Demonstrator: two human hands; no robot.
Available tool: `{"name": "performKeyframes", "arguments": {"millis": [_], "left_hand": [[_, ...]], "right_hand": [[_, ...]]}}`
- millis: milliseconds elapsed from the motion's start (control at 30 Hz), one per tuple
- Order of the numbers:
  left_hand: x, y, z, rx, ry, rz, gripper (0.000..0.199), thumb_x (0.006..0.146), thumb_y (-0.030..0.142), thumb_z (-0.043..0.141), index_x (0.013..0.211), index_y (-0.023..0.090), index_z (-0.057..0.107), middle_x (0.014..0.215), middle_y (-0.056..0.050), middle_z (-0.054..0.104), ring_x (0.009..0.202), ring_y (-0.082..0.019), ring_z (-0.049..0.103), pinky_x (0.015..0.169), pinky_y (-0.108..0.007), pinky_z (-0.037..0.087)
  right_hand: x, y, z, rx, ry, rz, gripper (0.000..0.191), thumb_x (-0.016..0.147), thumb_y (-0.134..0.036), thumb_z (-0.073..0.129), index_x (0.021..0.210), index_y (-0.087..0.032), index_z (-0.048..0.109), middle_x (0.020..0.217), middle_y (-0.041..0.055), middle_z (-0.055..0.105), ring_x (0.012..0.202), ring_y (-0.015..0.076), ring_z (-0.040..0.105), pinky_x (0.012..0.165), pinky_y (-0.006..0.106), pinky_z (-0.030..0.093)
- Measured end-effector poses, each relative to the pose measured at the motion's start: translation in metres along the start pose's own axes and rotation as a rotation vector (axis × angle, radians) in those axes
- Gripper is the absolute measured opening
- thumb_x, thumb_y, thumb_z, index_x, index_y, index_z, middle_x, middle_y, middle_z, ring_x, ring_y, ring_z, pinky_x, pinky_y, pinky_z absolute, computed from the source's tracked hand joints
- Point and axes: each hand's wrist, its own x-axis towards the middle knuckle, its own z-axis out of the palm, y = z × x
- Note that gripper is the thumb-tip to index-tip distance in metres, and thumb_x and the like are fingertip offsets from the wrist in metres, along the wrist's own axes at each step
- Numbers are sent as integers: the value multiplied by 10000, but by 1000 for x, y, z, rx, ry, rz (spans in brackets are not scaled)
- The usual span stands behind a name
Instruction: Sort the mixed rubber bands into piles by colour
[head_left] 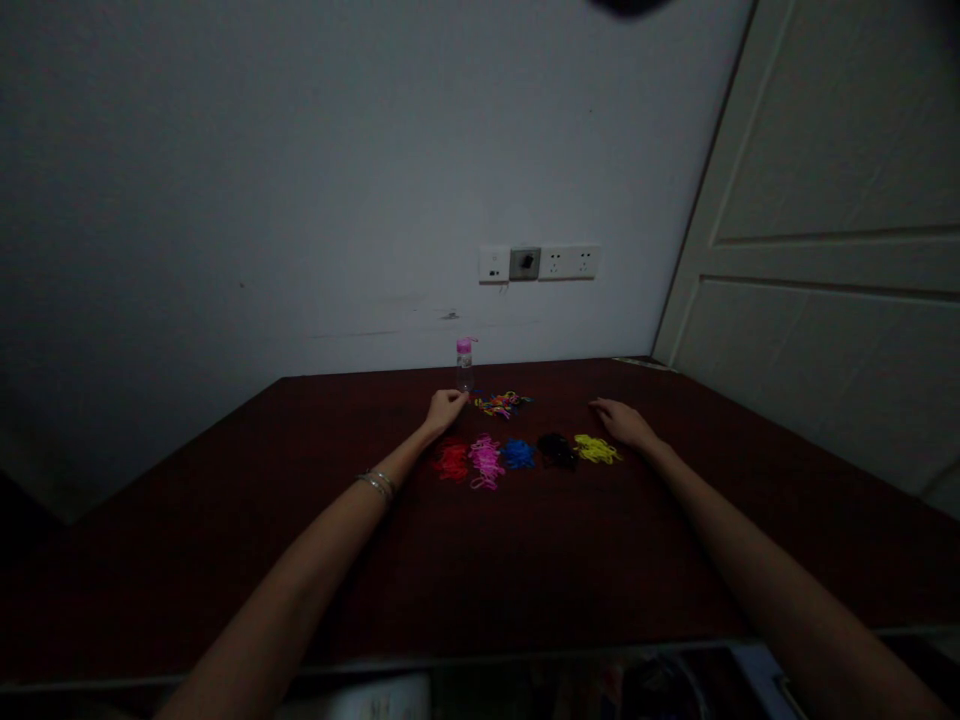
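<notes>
Lifting one band at a time from the mixed pile [502, 404] should limit snags—a light fingertip pinch suits such thin loops. The left hand [447, 408] is beside that pile, fingertips drawn close; whether they grip a band, I cannot tell. The right hand [626, 421], fingers loosely extended—best kept clear of the yellow pile [597, 449]—is just beyond it.

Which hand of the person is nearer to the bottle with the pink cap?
Left. The left hand is just in front of the bottle, its fingers near the base. The right hand is well to the right, behind the yellow pile.
</notes>
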Motion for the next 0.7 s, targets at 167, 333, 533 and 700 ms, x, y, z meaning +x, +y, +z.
{"name": "performKeyframes", "arguments": {"millis": [167, 333, 533, 700], "left_hand": [[3, -27, -19, -100, 165, -64, 349, 717, 399, 488, 614, 115, 662, 542, -25, 587, 559, -131, 501, 565, -227, 341], [2, -30, -20, -242, 163, -166, 358, 721, 413, 481, 622, 109, 641, 408, 29, 425, 415, -84, 360, 461, -213, 261], [1, -32, -20, -263, 138, -163, 357, 721, 414, 484, 620, 105, 630, 411, 35, 404, 406, -76, 347, 448, -210, 248], [0, -36, -20, -249, 137, -146, 360, 727, 413, 475, 618, 107, 629, 410, 34, 402, 410, -76, 352, 450, -207, 257]], "right_hand": [[3, 3, 2, 7, 4, 3, 409, 868, -256, 327, 1189, -155, 559, 1291, 105, 505, 1172, 222, 472, 977, 341, 357], [11, 0, -1, 44, -45, 73, 385, 843, -233, 367, 1159, -174, 579, 1228, 81, 561, 1114, 211, 518, 946, 328, 383], [34, -40, -8, 62, -73, 37, 357, 805, -199, 444, 1122, -162, 606, 1177, 97, 592, 1076, 207, 540, 921, 291, 389], [52, -82, -6, 69, -117, -66, 323, 822, -216, 451, 1080, -151, 633, 1140, 105, 612, 1058, 195, 548, 897, 255, 390]]}}
